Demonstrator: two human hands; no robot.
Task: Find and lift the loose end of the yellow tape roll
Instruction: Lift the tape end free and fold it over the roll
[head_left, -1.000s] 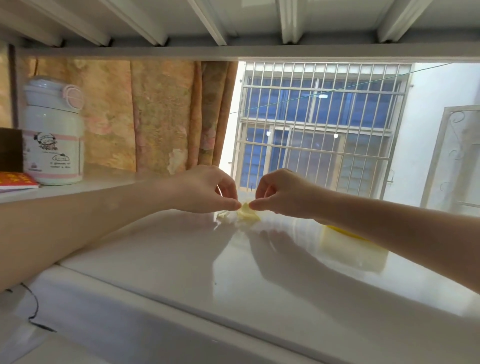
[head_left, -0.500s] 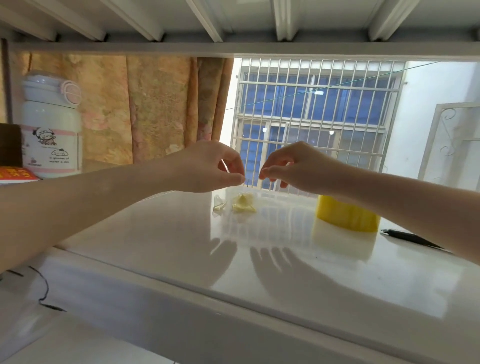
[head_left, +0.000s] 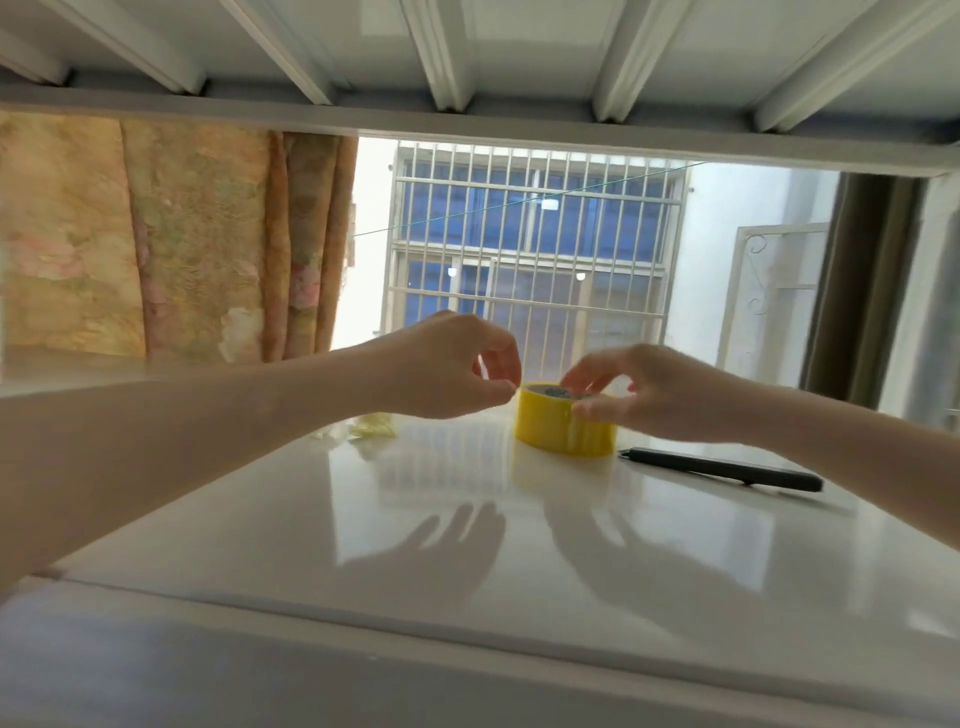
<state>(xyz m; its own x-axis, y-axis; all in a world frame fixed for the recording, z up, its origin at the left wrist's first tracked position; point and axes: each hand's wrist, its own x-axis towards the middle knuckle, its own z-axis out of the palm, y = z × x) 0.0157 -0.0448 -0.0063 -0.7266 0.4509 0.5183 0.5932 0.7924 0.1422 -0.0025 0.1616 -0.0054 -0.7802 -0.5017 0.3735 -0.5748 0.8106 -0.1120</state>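
The yellow tape roll (head_left: 556, 428) lies flat on the glossy white table (head_left: 415, 545), near its far edge. My right hand (head_left: 639, 392) rests over the roll's right side, thumb against its outer wall and fingers at the top rim. My left hand (head_left: 452, 366) hovers just left of the roll with thumb and forefinger pinched together; whether anything is between them is too small to tell. No loose tape end is visible.
A crumpled scrap of yellowish tape (head_left: 371, 427) lies on the table under my left wrist. A black pen (head_left: 727, 469) lies to the right of the roll. A floral curtain (head_left: 156, 244) hangs at the back left, and a barred window (head_left: 530, 270) stands behind the table.
Both hands moved right from above the crumpled scrap to the tape roll. My right hand has come down onto the roll. The view has also shifted right, and the white bottle is out of sight.
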